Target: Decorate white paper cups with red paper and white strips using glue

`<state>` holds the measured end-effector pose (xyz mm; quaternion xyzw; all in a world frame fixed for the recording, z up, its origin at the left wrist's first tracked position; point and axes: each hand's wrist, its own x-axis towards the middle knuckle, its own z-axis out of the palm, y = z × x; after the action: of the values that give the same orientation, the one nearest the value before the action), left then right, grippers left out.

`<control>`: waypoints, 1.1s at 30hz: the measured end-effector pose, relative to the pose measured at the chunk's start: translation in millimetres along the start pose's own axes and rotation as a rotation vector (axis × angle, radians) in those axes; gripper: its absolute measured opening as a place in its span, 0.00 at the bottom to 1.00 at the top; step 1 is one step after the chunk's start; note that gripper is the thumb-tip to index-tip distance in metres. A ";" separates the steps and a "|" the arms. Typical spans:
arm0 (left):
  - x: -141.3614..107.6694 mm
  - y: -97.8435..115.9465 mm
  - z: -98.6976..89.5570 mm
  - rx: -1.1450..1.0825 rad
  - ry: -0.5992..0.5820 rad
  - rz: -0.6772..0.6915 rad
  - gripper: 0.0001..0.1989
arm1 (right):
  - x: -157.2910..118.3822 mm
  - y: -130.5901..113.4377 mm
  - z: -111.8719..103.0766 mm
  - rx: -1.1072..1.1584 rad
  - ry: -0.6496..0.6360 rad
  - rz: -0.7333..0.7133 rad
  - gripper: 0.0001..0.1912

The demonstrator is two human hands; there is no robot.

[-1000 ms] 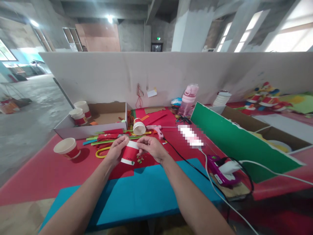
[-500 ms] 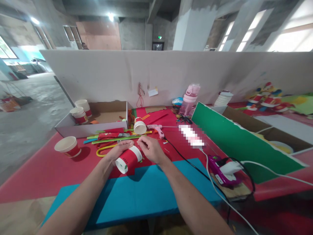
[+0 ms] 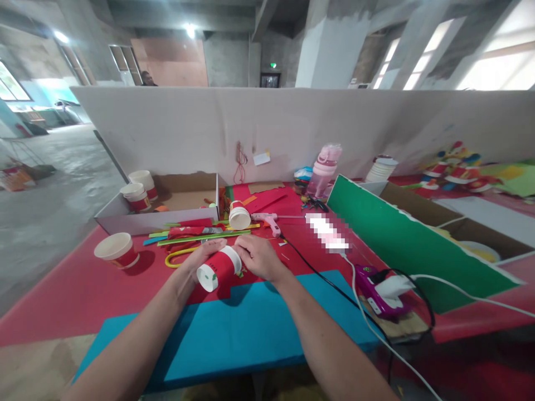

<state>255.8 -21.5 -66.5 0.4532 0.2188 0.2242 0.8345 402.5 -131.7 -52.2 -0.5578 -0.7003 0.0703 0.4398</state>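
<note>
A paper cup with a red wrap lies tilted on its side above the table, its white bottom toward me. My left hand is closed around its left and upper side. At the cup's far right end, my right hand has its fingers curled against the white rim; the fingertips are partly hidden. Small green bits show beside that end. Just beyond my hands, another red and white cup lies on its side next to a pink glue gun.
At left stand a cup and a white box with more cups. Yellow-handled scissors and coloured strips lie behind my left hand. A purple power strip with cables and a green-sided box are at right.
My right hand has moved slightly left and down, from just off the cup to its rim. The cup has turned a little in my left hand. A person's head shows more behind the partition.
</note>
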 end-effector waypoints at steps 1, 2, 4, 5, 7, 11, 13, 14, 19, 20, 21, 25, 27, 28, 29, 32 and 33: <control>0.1 -0.5 0.4 -0.015 0.005 -0.024 0.11 | -0.1 1.7 1.1 -0.022 0.036 0.016 0.12; 0.2 -0.4 0.7 -0.030 0.006 -0.057 0.11 | 0.1 4.1 2.1 -0.018 0.074 0.039 0.12; 0.2 1.1 1.2 -0.037 -0.007 -0.081 0.12 | 0.9 9.7 3.4 0.066 0.136 0.102 0.10; 0.2 2.4 1.4 -0.027 -0.019 -0.073 0.13 | 1.4 12.4 3.6 0.131 0.155 0.140 0.09; -0.3 5.3 1.9 -0.002 -0.026 -0.049 0.14 | 2.5 15.9 3.5 0.257 0.154 0.216 0.08; -1.4 8.6 2.4 0.027 0.017 -0.027 0.15 | 2.6 13.2 1.9 0.389 -0.008 0.213 0.13; -1.4 7.9 1.7 0.037 0.025 -0.035 0.14 | 2.1 8.7 0.6 0.396 -0.074 0.152 0.14; -1.1 7.0 1.1 0.041 0.019 -0.042 0.14 | 1.8 6.3 -0.2 0.387 -0.096 0.125 0.14; 0.6 1.2 -0.9 0.036 -0.038 -0.074 0.12 | 1.3 -0.3 -2.5 0.301 -0.149 0.033 0.15; 0.6 0.8 -0.3 0.030 -0.026 -0.072 0.13 | 1.4 0.1 -1.7 0.266 -0.114 0.040 0.15; 0.3 0.9 0.7 0.022 -0.010 -0.069 0.13 | 1.6 1.5 -0.5 0.226 -0.056 0.060 0.16; -2.1 4.3 5.6 0.043 0.037 -0.055 0.14 | 2.5 13.8 5.7 0.231 0.163 0.247 0.13; -3.3 5.6 7.1 0.089 0.041 -0.036 0.14 | 2.5 19.9 7.6 0.356 0.130 0.328 0.13; -3.6 5.8 7.4 0.112 0.032 -0.025 0.15 | 2.5 21.4 8.0 0.411 0.090 0.339 0.13; -3.8 5.7 7.3 0.131 0.017 -0.014 0.15 | 2.3 21.5 8.1 0.452 0.049 0.331 0.14; -3.5 3.9 6.1 0.163 -0.026 -0.005 0.14 | 1.8 14.6 6.7 0.448 -0.026 0.235 0.15; -3.3 3.1 5.8 0.164 -0.033 -0.009 0.14 | 1.7 11.1 5.9 0.404 -0.034 0.194 0.15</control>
<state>255.9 -25.6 -60.5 0.5227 0.2245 0.1944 0.7991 406.4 -123.9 -61.3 -0.5219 -0.6223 0.2608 0.5219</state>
